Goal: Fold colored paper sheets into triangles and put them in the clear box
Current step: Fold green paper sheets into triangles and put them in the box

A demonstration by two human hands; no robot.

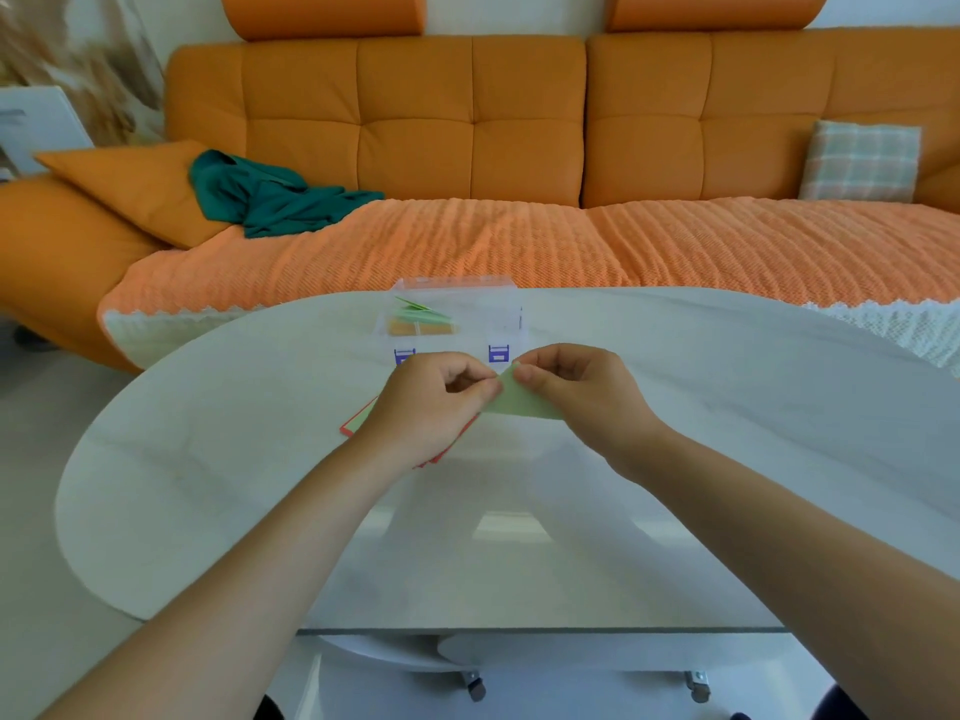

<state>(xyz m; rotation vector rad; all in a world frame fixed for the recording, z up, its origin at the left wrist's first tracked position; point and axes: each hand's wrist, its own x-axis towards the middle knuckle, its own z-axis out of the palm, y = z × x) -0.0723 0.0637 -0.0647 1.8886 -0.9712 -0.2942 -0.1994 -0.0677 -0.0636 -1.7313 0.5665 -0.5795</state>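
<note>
An orange sofa (467, 122) backs the pale worktop (727, 407). Above it, the left hand (431, 402) and right hand (576, 387) pinch a green sheet (519, 400) at its top corner, seemingly mid-fold. The paper is light and limp, so corners give the best hold. The clear box (483, 304) sits just beyond.

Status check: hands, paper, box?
Left hand and right hand both pinch green sheet. Clear box behind, folded pieces inside. Nothing between.
</note>
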